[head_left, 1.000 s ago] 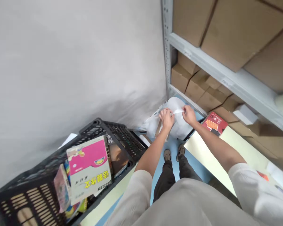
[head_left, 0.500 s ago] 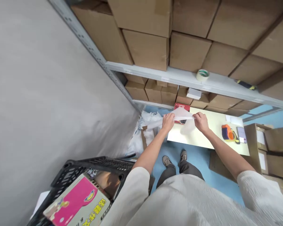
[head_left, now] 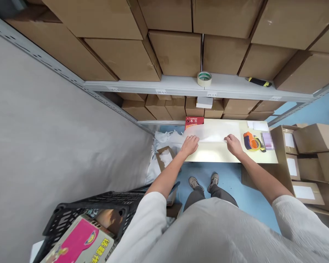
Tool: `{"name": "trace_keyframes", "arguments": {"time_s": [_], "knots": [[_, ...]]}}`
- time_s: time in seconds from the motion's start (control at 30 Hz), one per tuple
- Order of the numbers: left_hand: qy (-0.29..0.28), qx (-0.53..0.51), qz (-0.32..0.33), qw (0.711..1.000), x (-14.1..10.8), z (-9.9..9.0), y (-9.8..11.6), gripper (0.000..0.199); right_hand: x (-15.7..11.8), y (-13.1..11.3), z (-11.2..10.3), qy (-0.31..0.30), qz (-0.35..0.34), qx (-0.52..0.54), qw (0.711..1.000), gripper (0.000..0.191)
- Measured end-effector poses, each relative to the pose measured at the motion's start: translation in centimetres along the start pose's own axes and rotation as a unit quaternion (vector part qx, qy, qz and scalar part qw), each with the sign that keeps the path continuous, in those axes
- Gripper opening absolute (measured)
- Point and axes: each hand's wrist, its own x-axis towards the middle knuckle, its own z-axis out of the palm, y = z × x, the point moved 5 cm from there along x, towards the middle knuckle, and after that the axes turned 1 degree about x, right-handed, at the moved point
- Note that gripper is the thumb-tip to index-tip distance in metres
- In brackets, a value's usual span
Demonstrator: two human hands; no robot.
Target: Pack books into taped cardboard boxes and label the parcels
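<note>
A thin, translucent white sheet point(head_left: 212, 132) lies stretched across the pale table point(head_left: 208, 156), its near edge running between my two hands. My left hand point(head_left: 190, 144) is closed on the sheet's left part. The sheet's right end is pinched in my right hand point(head_left: 233, 144). Behind the sheet, a red book point(head_left: 194, 121) shows its upper part at the table's back left corner; its lower part is covered by the sheet. To the right of my right hand sits an orange tape dispenser point(head_left: 251, 141), beside a purple item point(head_left: 267, 140) that is partly blurred.
Shelves point(head_left: 175, 86) of cardboard boxes stand behind the table, holding a tape roll point(head_left: 204, 79) and a cutter point(head_left: 259, 82). Open cartons point(head_left: 283, 160) are at the right. A black crate point(head_left: 98, 204) with a pink book point(head_left: 76, 243) is at the lower left.
The sheet has come down from above the table and now lies flatter over it, covering the book's lower part. Both hands have lowered with it. The camera view has turned.
</note>
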Motion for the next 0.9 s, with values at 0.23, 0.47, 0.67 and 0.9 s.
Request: {"name": "trace_keyframes", "arguments": {"time_s": [0.23, 0.47, 0.67, 0.9], "knots": [[-0.059, -0.004, -0.068, 0.996, -1.7, 5.1, 0.0, 0.036, -3.9, 1.5, 6.6, -0.132, 0.043, 0.005, 0.99, 0.046], [-0.108, -0.086, -0.062, 0.989, -4.5, 8.9, 1.0, 0.029, -6.4, 0.8, 9.9, -0.183, 0.057, 0.009, 0.981, 0.036], [-0.079, -0.105, -0.111, 0.985, -2.1, 10.7, 1.7, 0.054, -5.2, 0.0, 11.7, -0.146, 0.17, 0.029, 0.974, 0.058], [-0.127, -0.107, -0.169, 0.972, -4.3, 14.9, 2.4, 0.074, -6.9, -1.6, 14.9, -0.203, 0.207, 0.068, 0.955, 0.082]]}}
